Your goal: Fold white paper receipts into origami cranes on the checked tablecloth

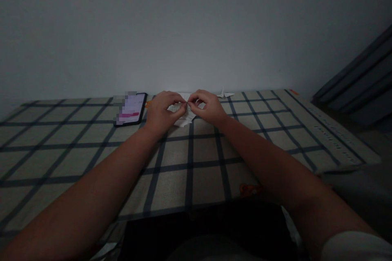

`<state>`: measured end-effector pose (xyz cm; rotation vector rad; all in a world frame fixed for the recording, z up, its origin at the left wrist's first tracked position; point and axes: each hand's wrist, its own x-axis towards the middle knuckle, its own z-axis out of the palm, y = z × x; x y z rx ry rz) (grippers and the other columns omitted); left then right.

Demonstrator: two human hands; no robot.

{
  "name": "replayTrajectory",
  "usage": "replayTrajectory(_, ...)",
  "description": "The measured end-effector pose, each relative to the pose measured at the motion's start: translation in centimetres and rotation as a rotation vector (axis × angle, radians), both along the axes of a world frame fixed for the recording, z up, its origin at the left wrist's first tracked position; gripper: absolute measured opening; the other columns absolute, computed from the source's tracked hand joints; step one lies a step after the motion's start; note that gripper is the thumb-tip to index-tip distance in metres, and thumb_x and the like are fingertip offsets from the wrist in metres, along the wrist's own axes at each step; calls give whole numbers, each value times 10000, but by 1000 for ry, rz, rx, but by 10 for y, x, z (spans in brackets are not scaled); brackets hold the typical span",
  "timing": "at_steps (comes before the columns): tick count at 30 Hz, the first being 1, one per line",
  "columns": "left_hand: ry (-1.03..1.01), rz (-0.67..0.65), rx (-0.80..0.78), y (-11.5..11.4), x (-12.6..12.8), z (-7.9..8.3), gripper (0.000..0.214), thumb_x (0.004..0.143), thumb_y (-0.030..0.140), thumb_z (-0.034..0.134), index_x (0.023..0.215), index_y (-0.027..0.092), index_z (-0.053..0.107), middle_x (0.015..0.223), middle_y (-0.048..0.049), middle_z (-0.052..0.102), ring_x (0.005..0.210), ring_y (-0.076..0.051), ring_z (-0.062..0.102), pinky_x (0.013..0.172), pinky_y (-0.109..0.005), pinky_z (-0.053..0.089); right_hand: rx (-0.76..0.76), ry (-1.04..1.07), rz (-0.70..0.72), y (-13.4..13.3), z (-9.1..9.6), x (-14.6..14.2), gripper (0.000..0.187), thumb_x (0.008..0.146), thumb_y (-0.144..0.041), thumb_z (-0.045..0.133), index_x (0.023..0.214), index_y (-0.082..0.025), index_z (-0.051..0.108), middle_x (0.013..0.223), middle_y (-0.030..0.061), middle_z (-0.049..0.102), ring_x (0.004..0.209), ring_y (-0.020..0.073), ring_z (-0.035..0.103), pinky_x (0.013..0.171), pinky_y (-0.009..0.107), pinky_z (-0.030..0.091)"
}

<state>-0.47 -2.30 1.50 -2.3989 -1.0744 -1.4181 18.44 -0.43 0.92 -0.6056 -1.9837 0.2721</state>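
Observation:
Both of my hands meet over a small piece of white folded paper (183, 120) lying on a checked cloth (190, 159). My left hand (162, 112) pinches the paper's left side with curled fingers. My right hand (206, 106) pinches its right side, fingertips almost touching those of the left. Most of the paper is hidden under the fingers; a lower corner sticks out between the wrists. The room is dim.
A phone (131, 109) with a lit screen lies just left of my left hand. A small folded white paper figure (225, 94) sits at the cloth's far edge by the bare wall. The cloth ends at the right (346, 147); dark striped fabric (361, 77) rises beyond.

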Motion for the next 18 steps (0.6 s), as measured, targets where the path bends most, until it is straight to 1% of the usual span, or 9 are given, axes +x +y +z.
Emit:
replayTrajectory(4,-36,18,-63,1,0,-2,94,834,302,632,806,219,666,856,-29,714,838,-190,646,823,-344,490,-33,-27,-2,0,1,0,55,856,-223,567,845,-184,605,826,21,612,770,127,574,723,278,488)
replayTrajectory(9,-71,-22,-110,3,0,-4,89,834,297,623,825,215,659,803,-22,684,787,-181,619,737,-321,486,-36,-32,0,-1,2,0,58,856,-229,562,846,-181,593,825,22,605,765,128,570,727,279,485)
replayTrajectory(11,-52,-36,-99,3,-1,-4,89,838,292,618,831,215,661,810,-25,682,786,-182,612,726,-322,481,-21,-31,7,0,1,1,60,854,-227,564,847,-178,598,817,19,600,755,126,567,727,277,480)
replayTrajectory(18,61,10,-33,3,-4,-1,101,837,298,624,848,208,669,827,-44,697,800,-202,613,752,-346,469,23,-65,1,3,-2,1,72,848,-208,572,850,-160,626,800,21,607,736,124,571,717,272,464)
